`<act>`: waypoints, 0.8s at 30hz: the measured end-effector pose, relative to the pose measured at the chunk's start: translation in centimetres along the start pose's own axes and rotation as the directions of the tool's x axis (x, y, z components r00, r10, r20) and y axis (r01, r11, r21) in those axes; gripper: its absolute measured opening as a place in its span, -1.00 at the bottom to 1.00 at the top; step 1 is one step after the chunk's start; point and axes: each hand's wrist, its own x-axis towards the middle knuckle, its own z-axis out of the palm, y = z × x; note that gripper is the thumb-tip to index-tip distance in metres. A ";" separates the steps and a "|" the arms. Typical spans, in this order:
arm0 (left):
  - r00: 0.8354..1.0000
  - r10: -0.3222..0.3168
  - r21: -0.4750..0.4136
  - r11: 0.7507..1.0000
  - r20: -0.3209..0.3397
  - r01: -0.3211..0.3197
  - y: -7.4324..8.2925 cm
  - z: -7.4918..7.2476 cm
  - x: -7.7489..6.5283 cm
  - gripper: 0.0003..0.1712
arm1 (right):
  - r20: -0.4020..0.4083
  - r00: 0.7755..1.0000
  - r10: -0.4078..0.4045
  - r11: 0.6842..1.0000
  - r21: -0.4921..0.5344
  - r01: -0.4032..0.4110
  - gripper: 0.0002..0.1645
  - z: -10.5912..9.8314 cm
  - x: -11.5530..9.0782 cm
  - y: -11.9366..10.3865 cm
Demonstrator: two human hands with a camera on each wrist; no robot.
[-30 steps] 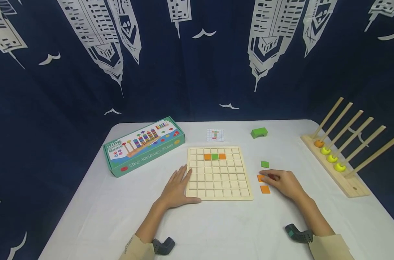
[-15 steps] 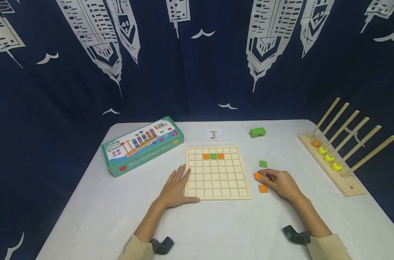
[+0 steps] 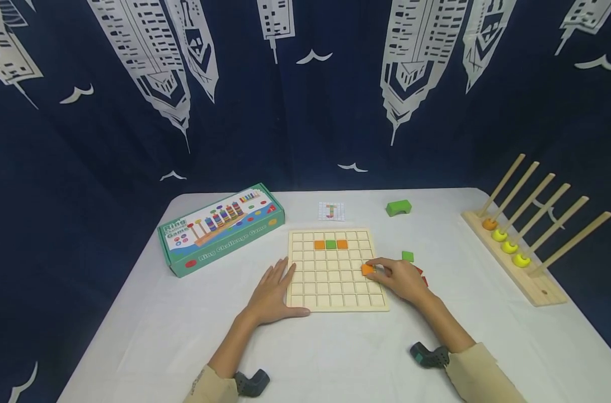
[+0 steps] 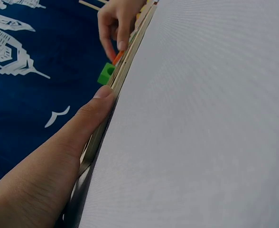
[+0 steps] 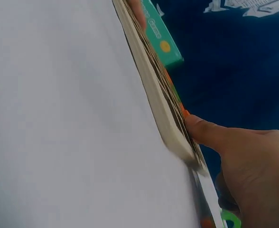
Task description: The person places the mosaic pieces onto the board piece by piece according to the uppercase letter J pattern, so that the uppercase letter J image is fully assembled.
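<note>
My right hand [image 3: 402, 280] pinches an orange square tile [image 3: 367, 270] between thumb and fingertips, over the right side of the wooden grid board [image 3: 335, 285]. Near the board's top row of squares sit an orange tile [image 3: 319, 245], a green tile [image 3: 330, 244] and another orange tile [image 3: 342, 244], side by side. My left hand [image 3: 271, 294] rests with spread fingers along the board's left edge, its thumb at the near corner. Beyond my right hand lie a green tile [image 3: 408, 256] and partly covered red pieces [image 3: 424, 281]. Another loose orange tile is hidden behind that hand.
A small card [image 3: 332, 211] printed with a J-shaped pattern lies behind the board. The green game box [image 3: 225, 224] is at back left, a green arch block [image 3: 398, 207] at back right. A wooden peg rack [image 3: 517, 260] with rings stands on the right.
My right hand has picked up an orange tile from right of the board and carried it left, over the board's right side. The left hand keeps its place.
</note>
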 end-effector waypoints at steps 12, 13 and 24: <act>1.000 -0.020 0.011 1.000 0.016 0.020 -0.1 0.0 0.0 0.35 | -0.033 0.998 -0.050 0.998 0.042 0.051 -0.58 3.4 4.6 -3.4; 1.000 -0.019 0.010 1.000 0.017 0.019 -0.1 0.0 0.0 0.35 | -0.036 0.998 -0.051 0.998 0.043 0.052 -0.57 3.6 4.9 -3.5; 1.000 -0.008 0.011 1.000 0.020 0.008 -0.1 -0.1 -0.1 0.33 | -0.011 0.999 -0.031 0.999 0.027 0.032 -0.58 4.8 6.6 -4.0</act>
